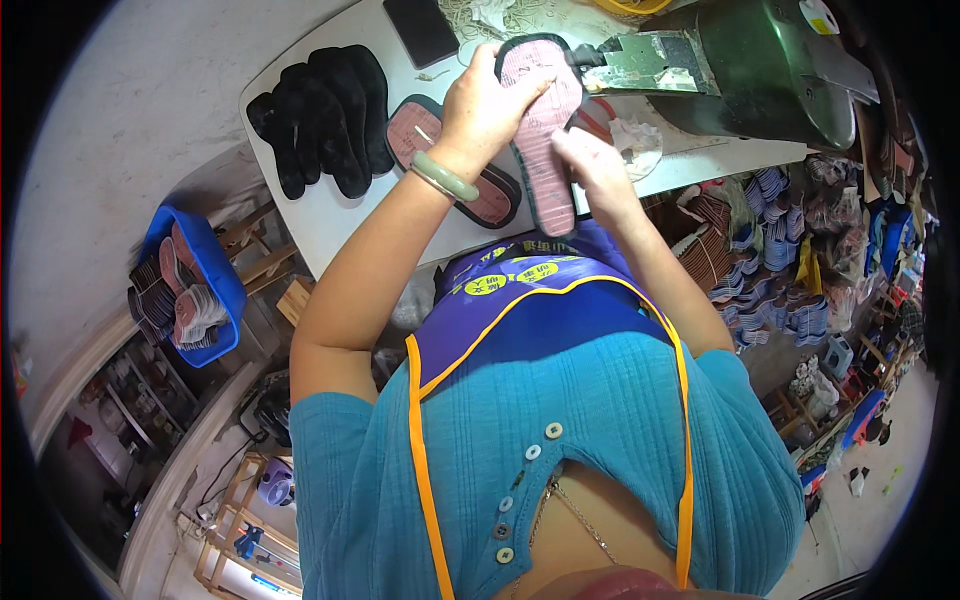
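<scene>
My left hand, a pale green bangle at its wrist, grips a shoe sole near its upper end, thumb across the face. The sole has pink lining paper with faint print and a black edge. My right hand is closed on the sole's right edge, lower down; its fingertips are partly hidden. The sole's upper right edge lies at the head of a green sewing machine. Under my left wrist, another pink sole with a dark edge rests on the white table.
Several black fuzzy soles lie overlapped at the table's left, beside a dark flat phone-like slab. A blue crate of soles stands lower left. Bundled striped pieces are heaped on the right. Thread scraps lie at the back.
</scene>
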{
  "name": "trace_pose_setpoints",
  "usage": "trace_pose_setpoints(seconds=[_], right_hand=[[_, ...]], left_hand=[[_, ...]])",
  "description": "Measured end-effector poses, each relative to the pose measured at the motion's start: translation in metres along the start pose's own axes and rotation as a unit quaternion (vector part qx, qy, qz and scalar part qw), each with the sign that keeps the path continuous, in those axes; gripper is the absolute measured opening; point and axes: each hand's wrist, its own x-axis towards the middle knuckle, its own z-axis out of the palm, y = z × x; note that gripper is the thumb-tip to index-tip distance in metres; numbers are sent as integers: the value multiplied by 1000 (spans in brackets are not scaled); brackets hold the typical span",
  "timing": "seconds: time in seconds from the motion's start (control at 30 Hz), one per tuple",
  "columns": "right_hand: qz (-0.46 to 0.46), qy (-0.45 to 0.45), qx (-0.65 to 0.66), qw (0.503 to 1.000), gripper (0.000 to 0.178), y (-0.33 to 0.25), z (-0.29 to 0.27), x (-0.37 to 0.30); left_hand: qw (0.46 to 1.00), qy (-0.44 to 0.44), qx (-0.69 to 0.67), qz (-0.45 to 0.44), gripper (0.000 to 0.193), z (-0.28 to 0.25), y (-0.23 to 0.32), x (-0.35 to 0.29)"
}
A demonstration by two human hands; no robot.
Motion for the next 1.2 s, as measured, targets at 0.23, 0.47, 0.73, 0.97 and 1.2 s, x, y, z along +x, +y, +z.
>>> trace_pose_setpoints(seconds=[0.23, 0.47, 0.73, 0.97, 1.2], right_hand=[[3, -53, 175, 983, 32, -2, -8, 0], [33, -75, 146, 986, 32, -19, -26, -1], [22, -42, 156, 987, 36, -23, -39, -2], [-5, 11, 42, 999, 26, -31, -18, 14], [-37, -57, 2, 998, 39, 24, 70, 28]], left_hand=[[999, 47, 16, -15, 62, 3, 1, 10], [994, 95, 52, -15, 63, 10, -7, 24], [997, 68, 2, -48, 64, 19, -17, 55], [988, 49, -109, -102, 64, 10, -44, 71], [812, -35, -572, -110, 33, -51, -32, -39]])
